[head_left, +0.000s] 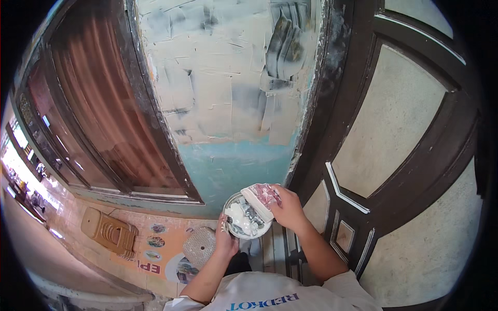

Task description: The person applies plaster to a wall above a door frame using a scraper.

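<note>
My left hand grips the rim of a small round container that holds white putty. My right hand holds a wide putty knife with its blade resting across the top of the container. The blade is smeared with white and pinkish paste. Both hands are close together, just in front of a wall strip patched with pale putty over blue paint.
A dark wooden window frame with a brown curtain stands to the left. A dark panelled door is on the right. Below lie a beige plastic stool, a round grey perforated object and a printed orange mat on the floor.
</note>
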The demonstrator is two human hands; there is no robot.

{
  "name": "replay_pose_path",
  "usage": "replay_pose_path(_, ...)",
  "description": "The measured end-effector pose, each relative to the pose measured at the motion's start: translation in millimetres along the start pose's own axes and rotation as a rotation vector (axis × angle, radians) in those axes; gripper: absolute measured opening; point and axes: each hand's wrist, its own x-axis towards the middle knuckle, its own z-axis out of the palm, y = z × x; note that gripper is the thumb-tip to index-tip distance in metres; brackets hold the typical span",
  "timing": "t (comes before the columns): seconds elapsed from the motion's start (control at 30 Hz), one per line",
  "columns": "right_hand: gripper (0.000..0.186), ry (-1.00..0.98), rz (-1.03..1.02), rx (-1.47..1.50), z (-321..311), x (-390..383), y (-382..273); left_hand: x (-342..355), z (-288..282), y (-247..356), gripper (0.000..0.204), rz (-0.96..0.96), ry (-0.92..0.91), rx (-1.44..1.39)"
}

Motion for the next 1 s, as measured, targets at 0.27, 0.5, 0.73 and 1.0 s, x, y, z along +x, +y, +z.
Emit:
replay_pose_path(0.27,0.035,-0.006,0.02,0.02,-4,-1,5,3,2,-2,0.037,-0.027,-0.005,0.017)
replay_pose_path(0.5,0.035,0.025,0.02,0.022,-11,-5,11,4,6,-11,0.042,-0.019,-0.052,0.074)
replay_pose_path(0.73,0.035,0.01,0.002,-0.006,-4,-6,11,0,4,-7,0.042,-0.015,0.014,0.081)
replay_pose_path(1.0,0.034,0.009,-0.016,0.024,2,-1,7,2,2,-2,0.044,0.01,0.026,0.078)
